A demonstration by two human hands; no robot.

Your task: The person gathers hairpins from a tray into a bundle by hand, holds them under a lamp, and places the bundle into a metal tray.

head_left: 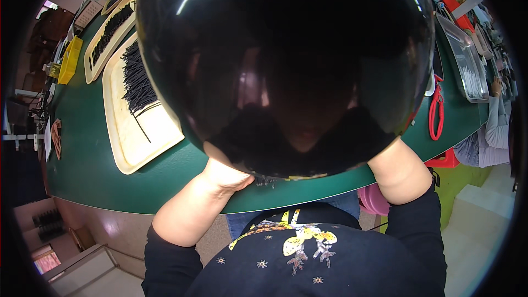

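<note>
A large, glossy black round dome point(286, 71) fills the middle of the view and covers most of the work area. Only the heel and edge of my left hand point(226, 176) show below its lower left side; the fingers are hidden. My right forearm point(399, 170) reaches under the dome's lower right side, and that hand is out of sight. Beside my left hand, a few small, thin clear pieces point(265, 182) lie on the green table point(82, 179). What either hand holds cannot be made out.
To the left, a cream tray point(148, 151) holds many thin black strips point(137, 80); similar trays stand behind it. A yellow bin point(70, 61) is farther left. On the right are a red loop-shaped handle point(436, 115), a clear tray point(479, 99) and another person's sleeve point(498, 121).
</note>
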